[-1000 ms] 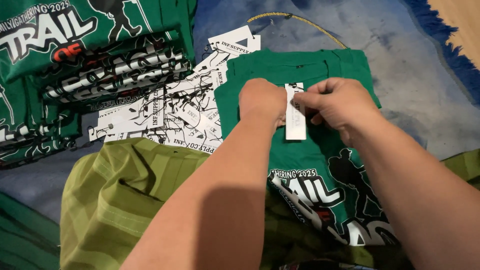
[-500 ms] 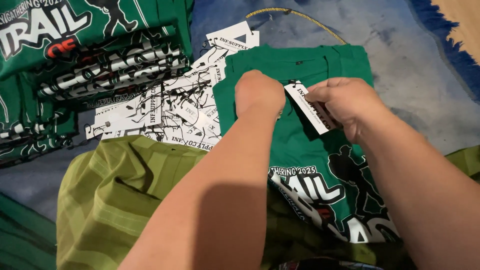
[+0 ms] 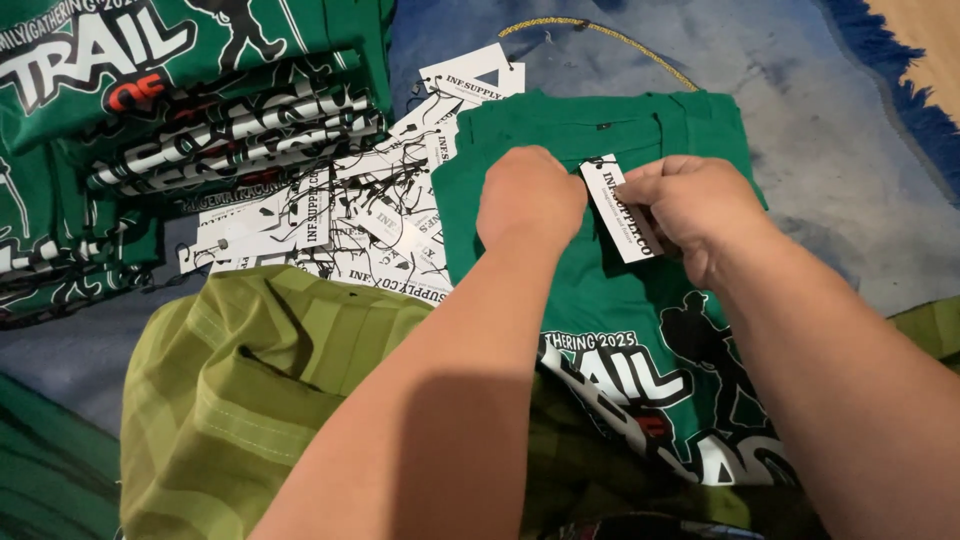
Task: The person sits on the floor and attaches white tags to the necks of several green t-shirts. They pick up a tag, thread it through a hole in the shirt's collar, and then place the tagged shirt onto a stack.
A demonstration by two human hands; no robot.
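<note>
since a second ago the white paper tag point(image 3: 622, 210) has tipped from upright to a slant, its lower end swung out toward the right hand point(image 3: 690, 205), and both hands sit a touch lower on the cloth.

nearest the camera, a yellow-green plaid cloth point(image 3: 250, 390) lies bunched under the left forearm. just past it the green printed shirt point(image 3: 620, 330) lies flat, its white and black print toward the camera and its collar end away.

the left hand point(image 3: 528, 195) is clenched, knuckles up, pressing on the shirt near the collar; whether it pinches anything underneath cannot be told. the right hand grasps the white tag by its right edge, fingers curled over it, thumb hidden. the tag lies between the two hands, touching both, on the upper part of the shirt.

left of the shirt lies a loose heap of white tags with black strings point(image 3: 340, 215). beyond that, at far left, a stack of folded green printed shirts point(image 3: 180, 110). everything rests on a blue-grey rug point(image 3: 830, 140), a yellow cord point(image 3: 600, 35) curving at its far side.
</note>
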